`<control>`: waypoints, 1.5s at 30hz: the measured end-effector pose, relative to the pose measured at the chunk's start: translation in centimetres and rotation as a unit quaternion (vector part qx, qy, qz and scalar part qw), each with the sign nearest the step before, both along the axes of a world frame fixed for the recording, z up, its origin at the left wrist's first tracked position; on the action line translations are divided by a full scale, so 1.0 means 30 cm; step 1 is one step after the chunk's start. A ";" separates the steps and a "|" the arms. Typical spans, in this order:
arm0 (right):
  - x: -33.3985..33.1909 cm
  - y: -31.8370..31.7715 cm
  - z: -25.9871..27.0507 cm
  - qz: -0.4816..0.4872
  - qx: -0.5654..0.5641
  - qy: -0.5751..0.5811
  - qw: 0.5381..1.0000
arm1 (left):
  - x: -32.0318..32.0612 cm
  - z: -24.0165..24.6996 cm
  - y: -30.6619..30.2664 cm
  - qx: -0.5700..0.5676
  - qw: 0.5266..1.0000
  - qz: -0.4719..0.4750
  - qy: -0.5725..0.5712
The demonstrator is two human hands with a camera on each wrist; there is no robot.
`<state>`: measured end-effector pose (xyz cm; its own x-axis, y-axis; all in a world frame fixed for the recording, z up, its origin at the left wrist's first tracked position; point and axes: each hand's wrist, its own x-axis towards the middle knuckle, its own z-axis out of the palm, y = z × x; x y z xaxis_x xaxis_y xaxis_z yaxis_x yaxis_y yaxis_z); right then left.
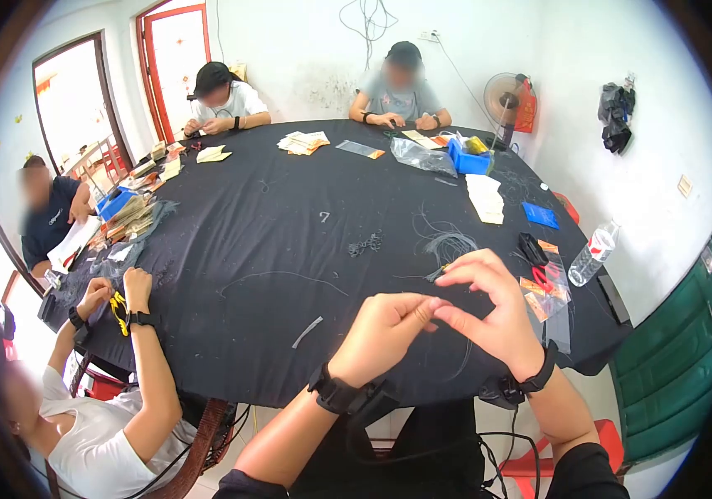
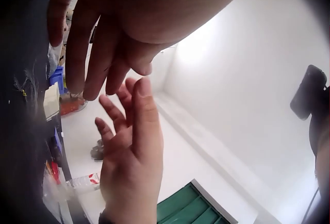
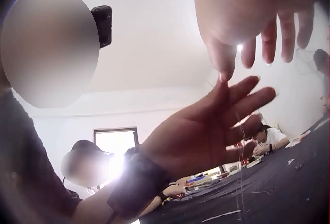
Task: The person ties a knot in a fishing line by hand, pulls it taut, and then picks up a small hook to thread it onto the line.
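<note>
My left hand (image 1: pixel 385 333) is raised over the near edge of the black table, thumb and index finger pinching a fine thread. In the right wrist view the pale thread (image 3: pixel 241 183) hangs down past that hand's fingers. My right hand (image 1: pixel 493 303) meets it from the right, its thumb tip touching the left fingertips. The right index finger stands apart from the thumb, and the other fingers are loosely extended. Beyond the hands lies a bundle of thin strands (image 1: pixel 451 243). A small heap of dark cord (image 1: pixel 364 244) sits left of the bundle.
A short grey strip (image 1: pixel 307 332) lies on the black tablecloth (image 1: pixel 231 224). To the right are a water bottle (image 1: pixel 594 254), a red-handled tool (image 1: pixel 544 279), a blue packet (image 1: pixel 540 214) and a blue box (image 1: pixel 468 158). Several people sit around the table.
</note>
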<state>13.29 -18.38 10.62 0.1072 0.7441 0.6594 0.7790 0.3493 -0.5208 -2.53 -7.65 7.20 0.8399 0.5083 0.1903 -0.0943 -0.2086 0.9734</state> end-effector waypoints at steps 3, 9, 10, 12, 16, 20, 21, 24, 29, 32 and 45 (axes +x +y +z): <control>-0.017 0.006 -0.011 0.091 -0.047 0.043 0.994 | -0.001 -0.041 -0.025 0.012 1.000 -0.022 -0.001; 0.004 -0.014 -0.043 0.166 -0.209 0.266 0.926 | -0.034 -0.069 -0.069 0.024 0.999 -0.037 0.027; 0.011 -0.017 -0.051 0.180 -0.230 0.287 0.912 | -0.038 -0.084 -0.071 0.020 0.998 -0.042 0.032; 0.039 -0.010 -0.085 0.173 -0.236 0.315 0.903 | -0.046 -0.124 -0.080 -0.008 0.998 -0.058 0.028; 0.134 0.016 -0.101 0.116 -0.225 0.319 0.913 | -0.074 -0.157 -0.098 -0.075 0.993 -0.078 0.038; 0.360 0.115 -0.126 -0.019 -0.233 0.359 0.904 | -0.128 -0.174 -0.107 -0.110 0.989 -0.081 0.050; 0.434 0.142 -0.151 -0.037 -0.225 0.350 0.909 | -0.144 -0.177 -0.108 -0.116 0.989 -0.078 0.048; 0.588 0.218 -0.212 -0.125 -0.205 0.359 0.902 | -0.197 -0.170 -0.115 -0.144 0.986 -0.049 0.064; 0.748 0.290 -0.335 -0.203 -0.191 0.311 0.909 | -0.315 -0.163 -0.118 -0.156 0.984 -0.022 0.081; 0.812 0.313 -0.403 -0.248 -0.163 0.279 0.913 | -0.400 -0.142 -0.123 -0.195 0.977 0.010 0.084; 0.819 0.247 -0.303 -0.358 -0.101 0.028 0.928 | -0.475 -0.137 -0.084 -0.170 0.981 0.092 -0.016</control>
<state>37.86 -10.98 1.53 0.6524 0.5761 0.4925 0.7428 -0.3567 -0.5666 -16.77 -10.17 3.10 0.7239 0.6899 0.0078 -0.1168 0.1113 0.9869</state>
